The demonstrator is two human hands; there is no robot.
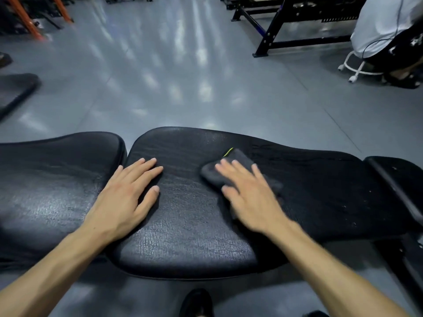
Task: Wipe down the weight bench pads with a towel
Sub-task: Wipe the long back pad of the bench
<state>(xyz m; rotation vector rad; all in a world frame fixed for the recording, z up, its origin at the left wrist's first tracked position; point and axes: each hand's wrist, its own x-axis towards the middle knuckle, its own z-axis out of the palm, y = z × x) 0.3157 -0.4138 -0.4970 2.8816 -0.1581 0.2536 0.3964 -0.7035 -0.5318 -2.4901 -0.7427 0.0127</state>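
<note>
Across the near surface lay two black, grained leather-like pads: a rounded left pad (pixel 57 179) and a longer right pad (pixel 187 225). Left hand (pixel 128 191) rested flat, fingers straight, holding nothing; right hand (pixel 249 195) pressed spread fingers on a dark, soft folded towel (pixel 229 165).

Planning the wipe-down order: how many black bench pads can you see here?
3, possibly more out of frame. The left pad, the middle pad under both hands and the towel, and a separate pad at the far left edge.
</note>
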